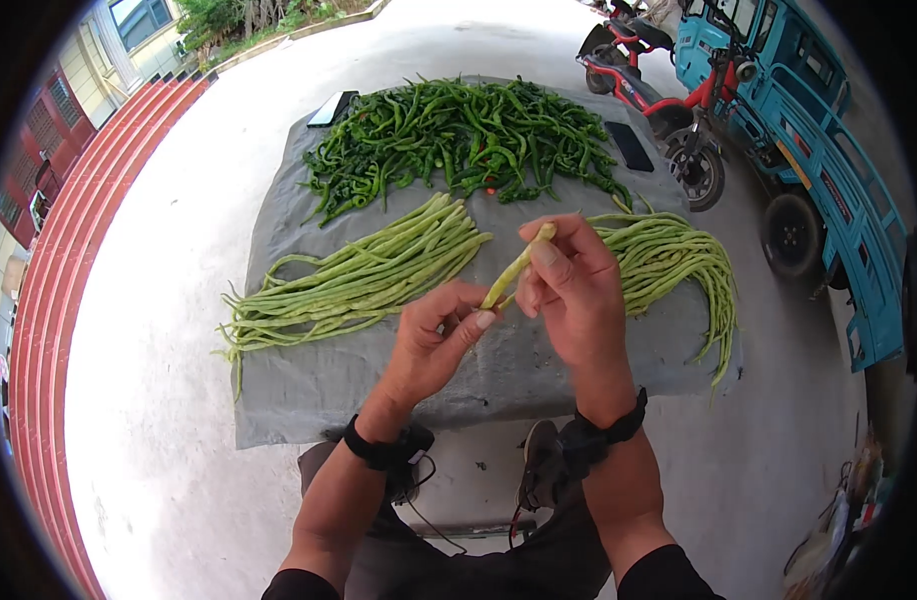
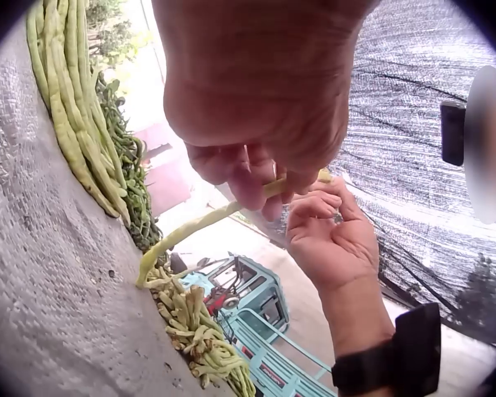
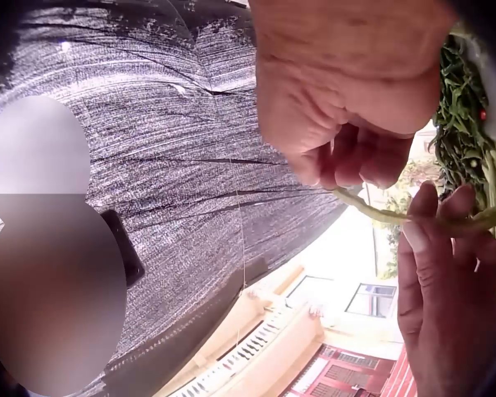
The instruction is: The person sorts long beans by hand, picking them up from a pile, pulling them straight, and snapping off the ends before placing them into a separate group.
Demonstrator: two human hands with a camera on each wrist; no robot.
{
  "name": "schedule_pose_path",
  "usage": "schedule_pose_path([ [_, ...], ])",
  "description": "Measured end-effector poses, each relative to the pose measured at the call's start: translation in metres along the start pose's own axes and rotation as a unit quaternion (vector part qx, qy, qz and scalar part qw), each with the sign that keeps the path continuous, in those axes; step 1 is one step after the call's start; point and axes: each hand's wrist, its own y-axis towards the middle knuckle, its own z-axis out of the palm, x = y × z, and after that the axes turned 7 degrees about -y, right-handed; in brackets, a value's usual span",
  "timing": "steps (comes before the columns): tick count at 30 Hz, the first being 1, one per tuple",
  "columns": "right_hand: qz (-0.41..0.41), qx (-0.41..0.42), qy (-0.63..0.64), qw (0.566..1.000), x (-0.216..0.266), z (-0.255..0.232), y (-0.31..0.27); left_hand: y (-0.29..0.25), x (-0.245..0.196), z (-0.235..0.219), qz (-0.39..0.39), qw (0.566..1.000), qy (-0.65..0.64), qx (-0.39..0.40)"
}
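Note:
A pale yellow-green long bean (image 1: 519,268) is held up over the grey sheet (image 1: 309,400) between both hands. My left hand (image 1: 434,335) pinches it between thumb and fingers at its lower part in the head view. Higher up, the fingertips of my right hand (image 1: 579,285) pinch its end. In the left wrist view, a length of the long bean (image 2: 198,223) extends past the left hand down toward the sheet. The right wrist view has the bean (image 3: 368,210) stretching between the two hands. Bundles of long beans lie left (image 1: 369,275) and right (image 1: 674,260) of the hands.
Behind the bundles spreads a heap of green peppers (image 1: 459,135). A dark phone (image 1: 630,146) lies at the sheet's right, and another flat device (image 1: 333,109) at its back left. Beyond stand a red scooter (image 1: 659,95) and a blue cargo tricycle (image 1: 819,150); red steps (image 1: 89,200) rise at left.

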Motion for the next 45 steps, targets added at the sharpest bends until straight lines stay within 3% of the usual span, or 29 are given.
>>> schedule_pose_path([
  [7,0.064,0.085,-0.11,0.988,-0.002,-0.005,0.0,-0.003,-0.016,0.009,-0.016,0.999,-0.041,-0.014],
  [13,0.063,0.08,-0.12,0.988,-0.011,-0.011,0.001,-0.003,-0.015,0.007,-0.017,0.999,-0.029,-0.011],
  [18,0.033,0.014,-0.1,0.994,-0.002,-0.014,0.002,-0.004,-0.018,0.006,-0.034,0.999,0.003,-0.019],
  [27,-0.03,-0.106,0.04,0.993,0.017,-0.056,0.01,-0.006,-0.009,0.003,-0.065,0.993,-0.102,-0.006],
  [35,-0.067,-0.182,0.082,0.978,0.024,-0.11,0.009,-0.004,-0.01,-0.019,-0.07,0.993,-0.059,-0.071],
  [45,-0.08,-0.232,0.099,0.964,0.028,-0.139,0.004,-0.005,-0.009,-0.037,-0.062,0.991,0.048,-0.106],
])
